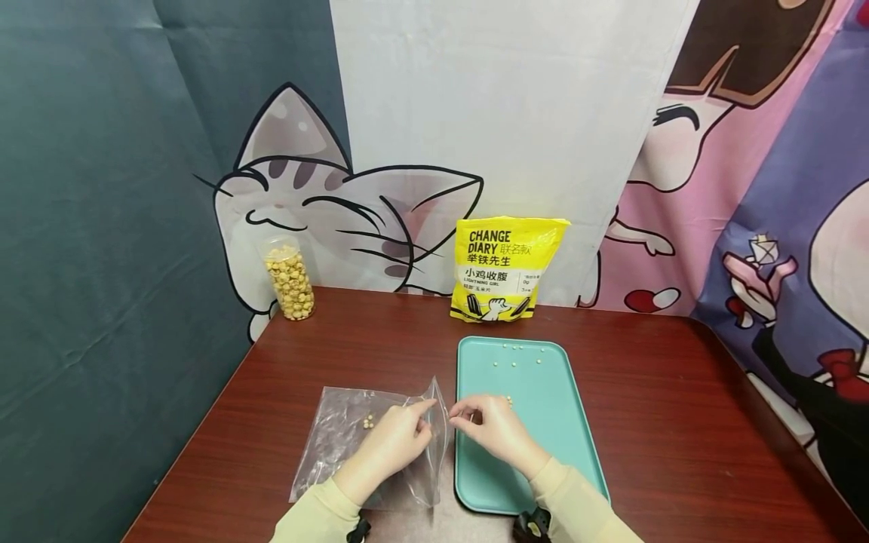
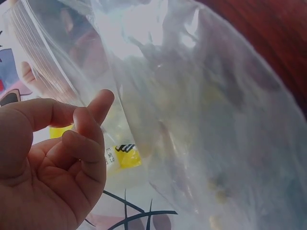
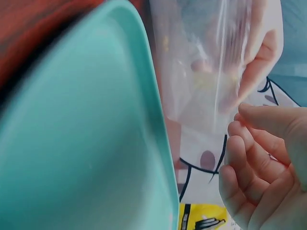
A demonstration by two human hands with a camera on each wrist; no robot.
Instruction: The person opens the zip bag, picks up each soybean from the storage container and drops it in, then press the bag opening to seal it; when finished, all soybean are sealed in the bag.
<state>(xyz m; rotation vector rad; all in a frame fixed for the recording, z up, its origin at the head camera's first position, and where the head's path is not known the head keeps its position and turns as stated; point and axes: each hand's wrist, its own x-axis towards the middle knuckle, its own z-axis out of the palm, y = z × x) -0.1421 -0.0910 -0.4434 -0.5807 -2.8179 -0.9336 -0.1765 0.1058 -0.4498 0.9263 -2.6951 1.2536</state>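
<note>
Bag (image 1: 326,437): laid on bench (image 1: 231,460) beside tray (image 1: 557,422)
Beans (image 1: 514,364): spread on tray, some in bag
Left hand (image 1: 392,441): placed at bag mouth (image 1: 437,464); grip cannot be told
Right hand (image 1: 498,430): narrowed beside mouth; held bean cannot be told
Mouth: best spread wide, beans released well inside

Two hands, one left hand (image 1: 394,441) and one right hand (image 1: 497,430); one zip bag (image 1: 336,441), one tray (image 1: 546,437), one snack pouch (image 1: 501,273), one jar (image 1: 290,283). Seven small balls (image 1: 514,364) dot the tray's far end, others half-hidden.
</note>
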